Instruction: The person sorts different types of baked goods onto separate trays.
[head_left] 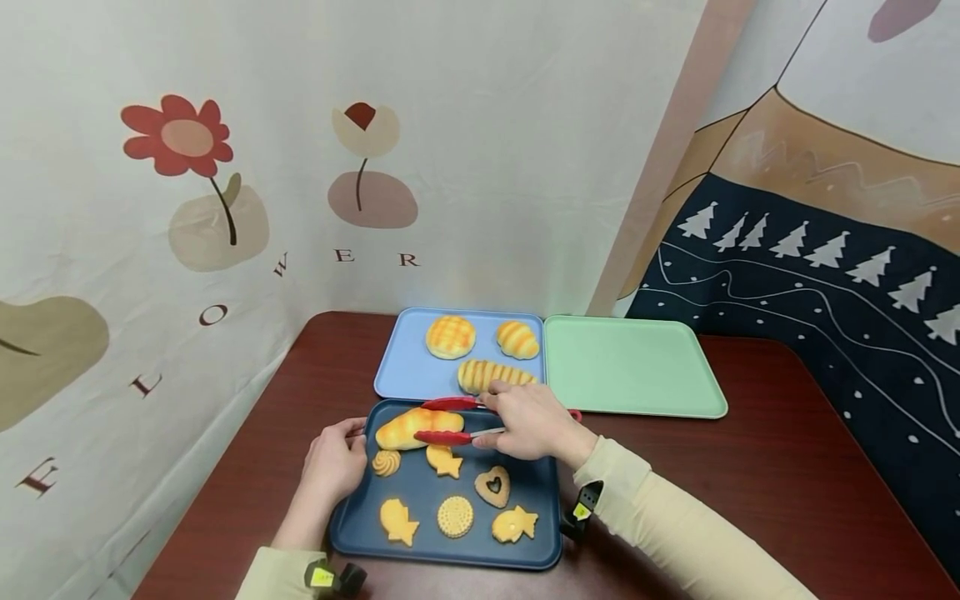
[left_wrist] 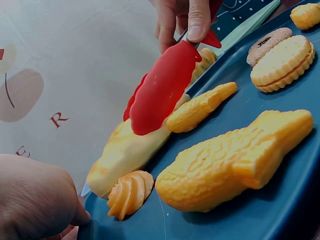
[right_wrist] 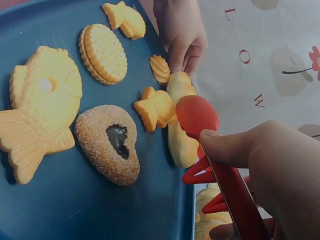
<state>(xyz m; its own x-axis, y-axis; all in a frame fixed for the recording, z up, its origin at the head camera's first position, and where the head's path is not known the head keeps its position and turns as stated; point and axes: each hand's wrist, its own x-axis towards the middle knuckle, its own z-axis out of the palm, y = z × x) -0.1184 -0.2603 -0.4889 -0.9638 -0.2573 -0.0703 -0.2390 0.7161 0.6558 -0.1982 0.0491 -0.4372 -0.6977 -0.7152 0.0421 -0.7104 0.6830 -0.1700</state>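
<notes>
My right hand (head_left: 528,421) holds a pair of red-tipped tongs (right_wrist: 235,195), thumb pressed along one arm. The tong tips (left_wrist: 162,90) stand on either side of a long golden bread roll (head_left: 411,428) lying along the far edge of the dark blue tray (head_left: 450,548); whether they squeeze it I cannot tell. My left hand (head_left: 333,461) grips that tray at its far left corner, fingers bent at the rim. Near the roll lie a swirl cookie (left_wrist: 131,194) and a small fish-shaped cookie (right_wrist: 155,108).
The dark tray also bears a heart cookie (head_left: 492,487), a round sandwich cookie (head_left: 455,517) and fish-shaped pastries (head_left: 514,524). Behind it a light blue tray (head_left: 405,367) holds a round bun (head_left: 451,337), a croissant (head_left: 517,340) and a striped loaf (head_left: 491,377). A green tray (head_left: 630,367) stands right of it.
</notes>
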